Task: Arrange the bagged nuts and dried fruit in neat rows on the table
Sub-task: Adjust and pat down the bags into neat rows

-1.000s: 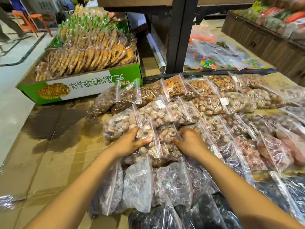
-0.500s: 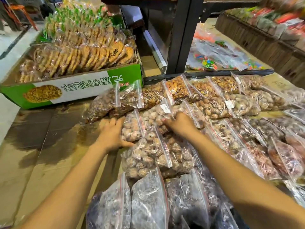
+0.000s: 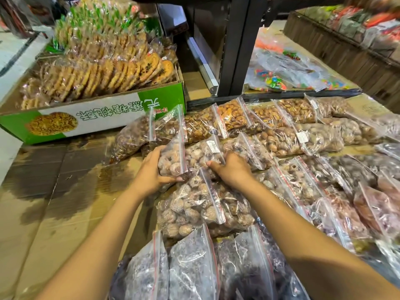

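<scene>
So both hands are on the same zip bag of walnuts (image 3: 190, 156) at the left end of its row on the desk (image 3: 71, 204), left hand (image 3: 151, 169) clamping its outer end, right hand (image 3: 231, 169) pressing its inner side, long axis running away from me.

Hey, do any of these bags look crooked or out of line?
Yes. The bag of pale round nuts between the left hand and right hand sits tilted, overlapping its neighbours. Nothing looks spilled or torn.
</scene>
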A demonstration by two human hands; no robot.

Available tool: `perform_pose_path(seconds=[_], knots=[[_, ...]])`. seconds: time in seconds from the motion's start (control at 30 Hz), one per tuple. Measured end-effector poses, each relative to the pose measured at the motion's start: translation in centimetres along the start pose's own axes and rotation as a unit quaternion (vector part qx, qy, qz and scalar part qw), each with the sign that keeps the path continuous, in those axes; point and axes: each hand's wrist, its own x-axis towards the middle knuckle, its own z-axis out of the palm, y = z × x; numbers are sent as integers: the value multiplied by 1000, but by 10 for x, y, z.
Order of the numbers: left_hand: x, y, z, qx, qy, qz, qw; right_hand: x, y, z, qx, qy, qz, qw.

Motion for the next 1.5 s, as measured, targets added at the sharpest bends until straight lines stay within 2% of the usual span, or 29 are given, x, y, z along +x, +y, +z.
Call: perform_pose_path(seconds=[0.17, 0.27, 0.37, 0.5, 0.63, 0.73, 0.8, 0.93, 1.1, 1.2, 1.27, 1.4, 1.5], knots=[[-10, 13, -15, 53, -63, -36, 996, -13, 6, -9, 88, 9, -16, 996], [-30, 29, -18, 16, -43, -60, 997, -32, 22, -28, 129, 43, -45, 990], [-65, 47, -22, 10, -23, -44, 999, -59, 53, -53, 27, 99, -68, 992], [-116, 73, -17, 84, -24, -6, 996, -98, 98, -73, -77, 103, -15, 992], [-152, 85, -11, 115, -53, 18, 992, -132, 127, -75, -88, 112, 24, 990], [-171, 88, -5, 132, -41, 29, 990, -154, 149, -70, -80, 132, 34, 987], [-182, 99, 9, 169, -39, 64, 983, -167, 157, -65, -84, 130, 40, 987], [-196, 136, 62, 241, -98, 145, 955, -185, 164, -47, -71, 139, 15, 988], [-189, 149, 121, 346, -153, 216, 900, -194, 175, -31, 62, 187, 43, 979], [-186, 141, 132, 380, -183, 158, 893, -196, 182, -34, 122, 177, 40, 976], [-183, 137, 134, 363, -181, 117, 906, -193, 189, -40, 164, 163, 24, 973], [-180, 144, 146, 267, -166, 13, 949, -180, 196, -62, 133, 130, -50, 981], [-177, 154, 156, 251, -122, -44, 959, -167, 206, -73, 130, 72, -94, 984]])
